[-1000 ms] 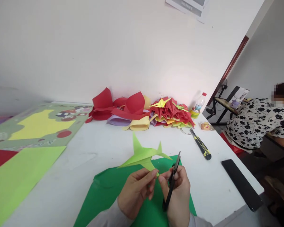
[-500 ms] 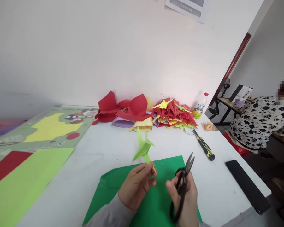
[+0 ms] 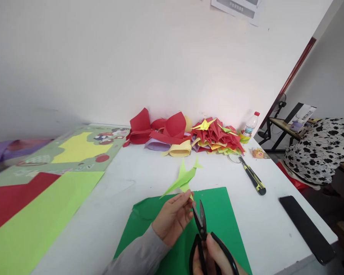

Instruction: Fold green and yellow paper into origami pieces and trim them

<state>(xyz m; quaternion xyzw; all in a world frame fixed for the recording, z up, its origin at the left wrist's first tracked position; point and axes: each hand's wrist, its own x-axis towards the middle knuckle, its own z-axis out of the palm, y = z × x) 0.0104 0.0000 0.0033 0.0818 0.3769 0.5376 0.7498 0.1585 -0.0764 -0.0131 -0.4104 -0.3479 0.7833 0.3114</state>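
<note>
My left hand (image 3: 174, 215) pinches the lower tip of a light-green origami crane (image 3: 183, 178), its pointed folds standing up above my fingers. My right hand (image 3: 215, 258) grips black-handled scissors (image 3: 201, 223), with fingers in the loops. Their blades are parted, and one blade tip lies beside the paper end at my left fingertips; whether it touches cannot be made out. Beneath both hands is a green paper sheet (image 3: 218, 214) on the white table.
Red folded paper (image 3: 172, 128) and a pile of origami cranes (image 3: 215, 133) lie along the wall. A bottle (image 3: 249, 128), utility knife (image 3: 253, 176) and black phone (image 3: 306, 227) are at right. Coloured sheets (image 3: 54, 206) cover the left. A person in a floral top (image 3: 312, 149) sits beyond.
The scissors have swung from upright at the right to beside my left fingertips, with their blades and handles spread wider. The crane has turned in my left hand. The view has shifted slightly left.
</note>
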